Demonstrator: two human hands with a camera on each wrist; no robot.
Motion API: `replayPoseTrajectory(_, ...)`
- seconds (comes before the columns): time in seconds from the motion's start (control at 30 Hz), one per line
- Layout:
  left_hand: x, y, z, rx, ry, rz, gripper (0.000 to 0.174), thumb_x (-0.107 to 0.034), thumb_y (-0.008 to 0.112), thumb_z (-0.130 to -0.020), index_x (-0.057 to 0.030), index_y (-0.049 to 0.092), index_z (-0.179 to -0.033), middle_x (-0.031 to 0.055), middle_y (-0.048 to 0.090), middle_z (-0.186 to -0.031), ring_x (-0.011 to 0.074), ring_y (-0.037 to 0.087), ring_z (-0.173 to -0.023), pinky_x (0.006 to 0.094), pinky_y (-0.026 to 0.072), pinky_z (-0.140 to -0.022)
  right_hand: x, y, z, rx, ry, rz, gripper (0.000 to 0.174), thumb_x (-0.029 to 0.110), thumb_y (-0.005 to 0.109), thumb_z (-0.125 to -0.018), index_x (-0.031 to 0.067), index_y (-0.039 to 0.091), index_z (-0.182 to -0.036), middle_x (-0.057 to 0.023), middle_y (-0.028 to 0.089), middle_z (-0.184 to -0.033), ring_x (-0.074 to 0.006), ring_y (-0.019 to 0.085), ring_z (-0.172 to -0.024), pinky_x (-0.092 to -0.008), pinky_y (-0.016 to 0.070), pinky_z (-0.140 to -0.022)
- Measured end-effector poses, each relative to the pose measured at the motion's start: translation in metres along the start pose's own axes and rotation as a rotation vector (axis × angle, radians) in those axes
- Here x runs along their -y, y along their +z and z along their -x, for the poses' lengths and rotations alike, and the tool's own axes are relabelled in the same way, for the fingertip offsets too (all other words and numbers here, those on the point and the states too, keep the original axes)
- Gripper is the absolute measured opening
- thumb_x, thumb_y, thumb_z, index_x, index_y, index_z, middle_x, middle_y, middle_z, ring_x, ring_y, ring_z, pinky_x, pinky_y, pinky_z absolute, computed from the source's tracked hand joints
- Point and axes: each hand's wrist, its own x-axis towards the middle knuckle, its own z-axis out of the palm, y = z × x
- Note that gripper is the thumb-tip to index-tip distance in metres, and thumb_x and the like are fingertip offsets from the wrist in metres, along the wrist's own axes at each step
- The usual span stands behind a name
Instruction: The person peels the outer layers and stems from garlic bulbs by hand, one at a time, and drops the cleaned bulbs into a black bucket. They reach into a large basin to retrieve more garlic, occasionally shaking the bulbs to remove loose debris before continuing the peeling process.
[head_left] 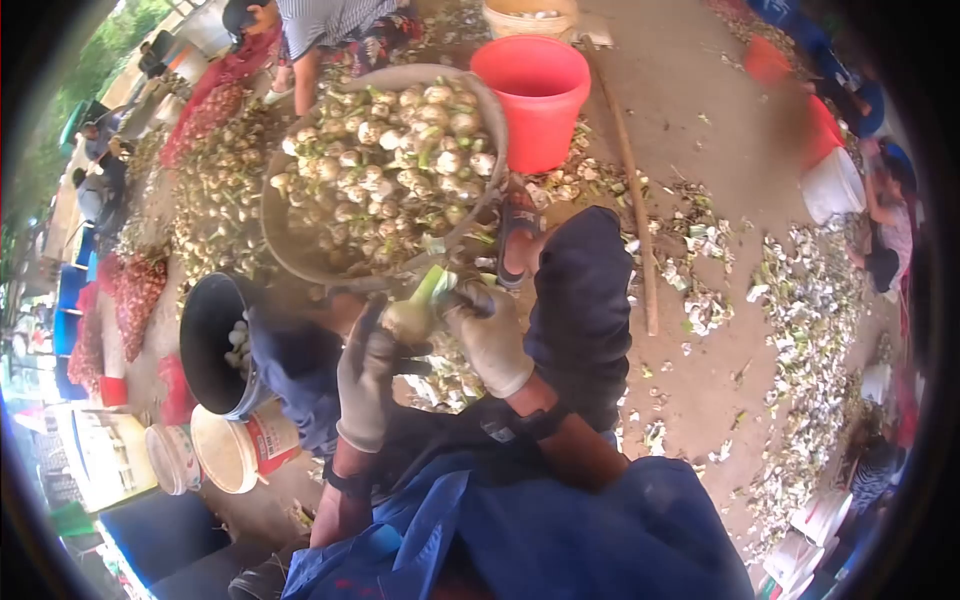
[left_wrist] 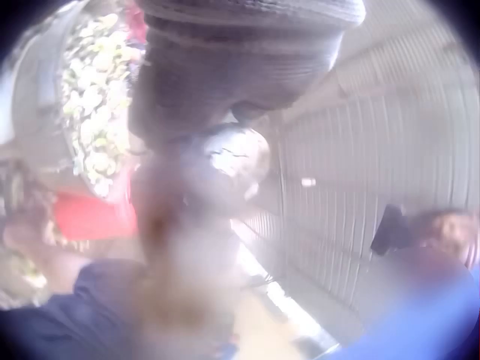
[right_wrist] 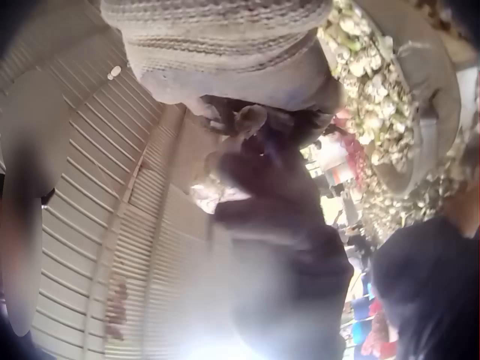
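A garlic bulb (head_left: 408, 322) with a thick green stalk (head_left: 432, 284) sits in the left hand (head_left: 367, 375), whose pale glove has dark, dirty fingers. That hand's fingers curl round the bulb. My right hand (head_left: 492, 338), gloved alike, is at the stalk's end with its fingers bent round it; whether a blade is inside them I cannot tell. The right wrist view shows both gloves close together, with the bulb (right_wrist: 211, 193) partly covered by the left glove. In the blurred left wrist view, a shiny bulb (left_wrist: 238, 157) shows below a dark glove.
A wide tub (head_left: 496, 130) heaped with garlic bulbs stands just beyond the hands. A red bucket (head_left: 535, 140) is behind it, a black bucket (head_left: 205, 345) with white bulbs on the left. A wooden pole (head_left: 632, 200) and trimmings (head_left: 810, 370) lie on the right. Other people work around.
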Motion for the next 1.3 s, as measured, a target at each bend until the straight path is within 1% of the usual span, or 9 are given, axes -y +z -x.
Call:
replayPoseTrajectory(0.1, 0.021, -0.008, -0.01, -0.018, 0.209, -0.287, 0.062, -0.028, 0.071, -0.098, 0.0053, 0.046, -0.144, 0.0162, 0.066, -0.115, 0.0237, 0.072, -0.089, 0.034, 0.0608, -0.072, -0.028, 0.003, -0.002, -0.015, -0.21, -0.016, 0.007, 0.0, 0.062, -0.092, -0.0027, 0.068, -0.094, 0.0008, 0.065, -0.08, -0.0063, 0.053, -0.071, -0.0278, 0.0447, -0.063)
replayPoseTrajectory(0.3, 0.014, -0.028, -0.004, 0.147, -0.193, 0.063, 0.072, -0.06, 0.052, -0.101, 0.0031, 0.053, -0.135, 0.0156, 0.069, -0.1, 0.0194, 0.069, -0.073, 0.0309, 0.0568, -0.062, -0.037, -0.023, -0.015, 0.229, 0.184, -0.426, 0.025, 0.003, 0.067, -0.093, -0.0047, 0.065, -0.117, -0.0028, 0.069, -0.102, -0.0109, 0.065, -0.091, -0.0294, 0.0531, -0.081)
replayPoseTrajectory(0.43, 0.034, -0.035, -0.003, 0.195, -0.33, 0.602, 0.075, -0.056, 0.055, -0.102, 0.0043, 0.045, -0.147, 0.0157, 0.069, -0.106, 0.0229, 0.07, -0.08, 0.031, 0.0585, -0.065, -0.049, -0.027, -0.008, 0.223, -0.236, 0.26, 0.025, 0.002, 0.068, -0.092, -0.0014, 0.07, -0.117, -0.0098, 0.073, -0.109, -0.0172, 0.071, -0.1, -0.0291, 0.0564, -0.083)
replayPoseTrajectory(0.63, 0.059, -0.053, -0.01, -0.058, 0.012, -0.09, 0.067, -0.053, 0.06, -0.101, 0.0021, 0.057, -0.138, 0.008, 0.07, -0.103, 0.0137, 0.067, -0.085, 0.0248, 0.0528, -0.076, -0.06, -0.042, -0.004, 0.223, 0.153, -0.07, 0.054, 0.02, 0.068, -0.095, -0.005, 0.051, -0.14, -0.0196, 0.059, -0.14, -0.036, 0.06, -0.127, -0.0494, 0.0556, -0.102)
replayPoseTrajectory(0.73, 0.027, -0.046, -0.003, -0.106, 0.035, -0.263, 0.058, -0.045, 0.065, -0.1, 0.005, 0.064, -0.13, 0.0026, 0.065, -0.108, 0.0082, 0.058, -0.09, 0.0231, 0.0455, -0.08, -0.065, -0.034, 0.0, 0.106, 0.11, -0.347, 0.031, 0.0, 0.069, -0.089, -0.0007, 0.067, -0.121, -0.01, 0.069, -0.119, -0.0195, 0.069, -0.103, -0.0305, 0.0564, -0.085)
replayPoseTrajectory(0.97, 0.012, -0.05, 0.004, -0.111, 0.19, -0.494, 0.04, -0.024, 0.083, -0.087, 0.0015, 0.073, -0.116, 0.004, 0.066, -0.104, 0.0111, 0.062, -0.088, 0.0265, 0.049, -0.079, -0.068, -0.032, 0.002, 0.12, 0.069, -0.265, 0.029, -0.001, 0.068, -0.092, -0.0038, 0.065, -0.121, -0.0107, 0.068, -0.119, -0.0155, 0.065, -0.111, -0.0271, 0.0551, -0.088)
replayPoseTrajectory(1.1, 0.0, -0.052, 0.01, -0.097, 0.027, -0.139, 0.044, -0.032, 0.083, -0.086, 0.0033, 0.071, -0.109, 0.0069, 0.07, -0.099, 0.014, 0.065, -0.085, 0.0266, 0.0503, -0.079, -0.048, -0.03, -0.01, 0.267, 0.354, -0.735, 0.03, 0.0, 0.067, -0.093, -0.0012, 0.065, -0.122, -0.0104, 0.069, -0.12, -0.0149, 0.066, -0.106, -0.0272, 0.0557, -0.087)
replayPoseTrajectory(1.23, 0.005, -0.059, 0.017, -0.186, -0.031, 0.416, 0.052, -0.042, 0.079, -0.088, 0.0025, 0.066, -0.112, 0.0108, 0.071, -0.1, 0.0192, 0.069, -0.086, 0.0313, 0.0573, -0.077, -0.041, -0.022, -0.01, 0.317, 0.201, -0.116, 0.036, 0.005, 0.068, -0.094, -0.0064, 0.061, -0.128, -0.0134, 0.071, -0.11, -0.0189, 0.069, -0.098, -0.0308, 0.0567, -0.085)
replayPoseTrajectory(1.3, 0.026, -0.067, 0.02, -0.356, 0.286, -0.323, 0.05, -0.042, 0.075, -0.092, 0.0007, 0.064, -0.116, 0.0119, 0.071, -0.108, 0.0205, 0.07, -0.088, 0.034, 0.0586, -0.076, -0.027, -0.008, 0.003, 0.319, 0.389, -0.741, 0.045, 0.018, 0.069, -0.095, -0.0086, 0.06, -0.13, -0.0148, 0.072, -0.108, -0.0212, 0.07, -0.091, -0.0329, 0.0576, -0.082)
